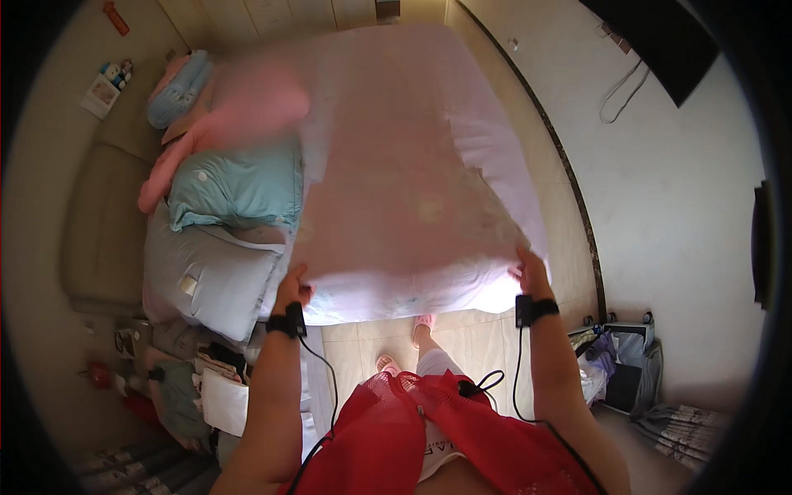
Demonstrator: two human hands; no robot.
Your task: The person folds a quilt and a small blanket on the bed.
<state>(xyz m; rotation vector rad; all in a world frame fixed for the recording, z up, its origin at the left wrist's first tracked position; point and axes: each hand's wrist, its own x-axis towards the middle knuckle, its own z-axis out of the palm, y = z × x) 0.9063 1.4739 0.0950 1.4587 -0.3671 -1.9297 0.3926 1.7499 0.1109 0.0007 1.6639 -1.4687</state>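
A thin dusty-pink blanket (392, 190) stretches out over the bed, blurred by motion toward its far part. My left hand (294, 289) grips its near left corner, fingers closed on the edge. At the near right corner my right hand (531, 271) pinches the same blanket. Both arms reach forward, the hands wide apart above the near side of the bed. Beneath lies a pale pink bedsheet (502, 157), showing along the right and near sides.
Left on the bed are a grey pillow (216, 262), a teal pillow (239, 186), a blurred pink cushion-like thing (260, 103) and a rolled blue bundle (179, 89). A padded headboard (107, 223) stands behind them. An open suitcase (635, 355) with clothes sits right; a television (660, 45) hangs on the wall.
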